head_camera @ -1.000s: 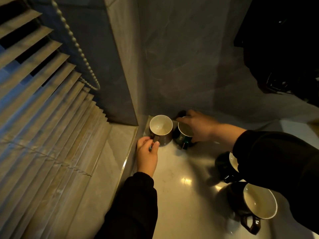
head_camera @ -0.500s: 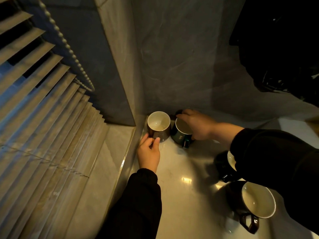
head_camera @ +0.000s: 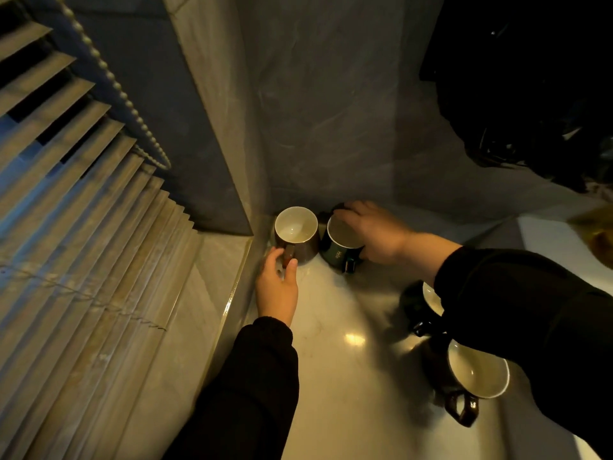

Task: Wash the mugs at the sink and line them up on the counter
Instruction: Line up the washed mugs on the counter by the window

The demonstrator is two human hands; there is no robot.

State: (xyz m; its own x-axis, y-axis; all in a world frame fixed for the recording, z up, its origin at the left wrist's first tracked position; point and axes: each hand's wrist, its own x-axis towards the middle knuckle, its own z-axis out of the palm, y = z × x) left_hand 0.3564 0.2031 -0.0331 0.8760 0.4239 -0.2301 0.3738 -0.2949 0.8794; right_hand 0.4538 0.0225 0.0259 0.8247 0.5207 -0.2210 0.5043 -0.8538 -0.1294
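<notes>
Left hand (head_camera: pixel 277 287) pinches the brown mug (head_camera: pixel 296 235) handle at the counter (head_camera: pixel 335 376) corner; right hand (head_camera: pixel 371 232) grips the green mug (head_camera: pixel 338 247) rim beside it.

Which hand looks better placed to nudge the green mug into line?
Probably the right hand: it already grips the green mug over its rim. The left hand is busy at the brown mug handle.

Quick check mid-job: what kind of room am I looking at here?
Most likely a home kitchen corner: a pale stone counter with mugs such as the brown mug, tiled walls, and a slatted window blind.
</notes>
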